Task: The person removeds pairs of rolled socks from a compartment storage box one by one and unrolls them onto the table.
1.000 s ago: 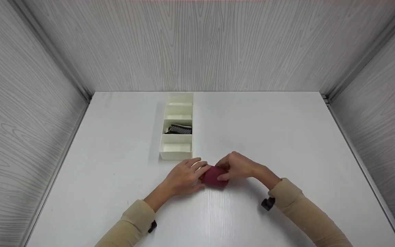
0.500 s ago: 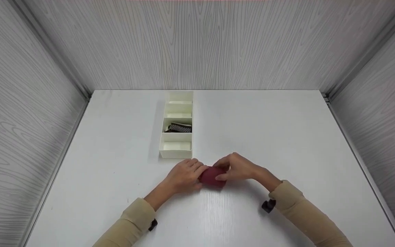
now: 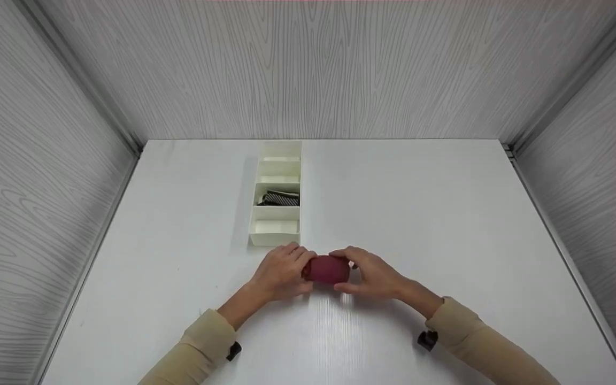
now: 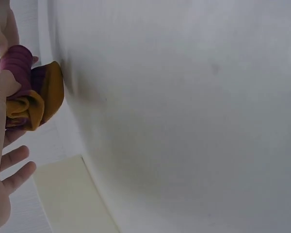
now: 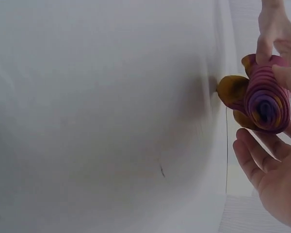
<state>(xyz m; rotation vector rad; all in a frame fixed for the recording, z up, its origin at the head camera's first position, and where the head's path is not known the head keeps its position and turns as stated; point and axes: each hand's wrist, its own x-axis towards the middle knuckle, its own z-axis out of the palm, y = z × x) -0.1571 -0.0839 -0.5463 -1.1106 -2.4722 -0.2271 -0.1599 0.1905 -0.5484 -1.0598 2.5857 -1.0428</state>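
Note:
A rolled-up maroon sock (image 3: 329, 269) with mustard-yellow parts lies between both hands, in front of the white divided box. My left hand (image 3: 282, 271) grips its left end, thumb on the near side and fingers over the far side. At the other end, my right hand (image 3: 375, 274) has its thumb and forefinger around the roll. The right wrist view shows the spiral end of the sock (image 5: 266, 109) with yellow flaps hanging from it, and the remaining right fingers spread. In the left wrist view, folded yellow fabric sticks out of the sock (image 4: 48, 94).
The white divided box (image 3: 276, 239) stands just beyond the left hand. One of its compartments holds a black-and-white striped folded fabric item (image 3: 280, 198). Grey wood-grain panels (image 3: 308, 69) enclose the white table (image 3: 420, 203) at the back and sides.
The sock has become a rounder, tighter roll and shifted slightly left and away. My right hand has loosened from its top and moved to its right end; the left hand has shifted slightly left.

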